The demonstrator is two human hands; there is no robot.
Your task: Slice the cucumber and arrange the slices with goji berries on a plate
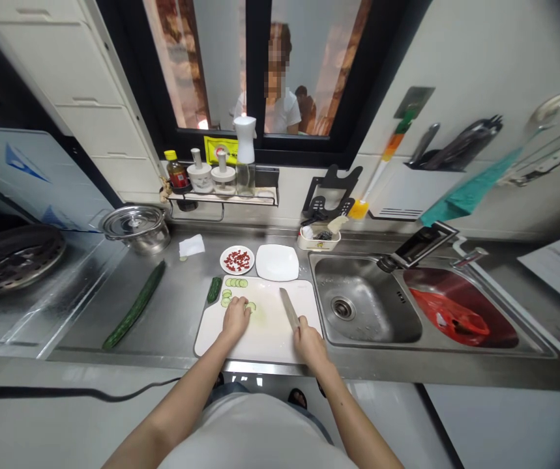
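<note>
My right hand [310,342] is wrapped round the handle of a kitchen knife [288,306]. Its blade points away from me over the right half of a white cutting board [274,345]. On the board's left side, my left hand [236,319] is closed, with its fingertips at a cucumber slice [251,306]; the hand partly hides what lies under it. More cucumber slices [236,283] form a short row at the far edge, and a few lie beside my left fingers. A cut piece of cucumber [214,289] rests at the board's upper left corner.
Behind the board stand a plate with chopped red pieces [236,260] and a white square plate [277,262]. A whole cucumber [135,306] lies left, near a lidded steel pot [137,228]. The sink [365,306] is at right; its second basin holds a red plastic bag [450,316].
</note>
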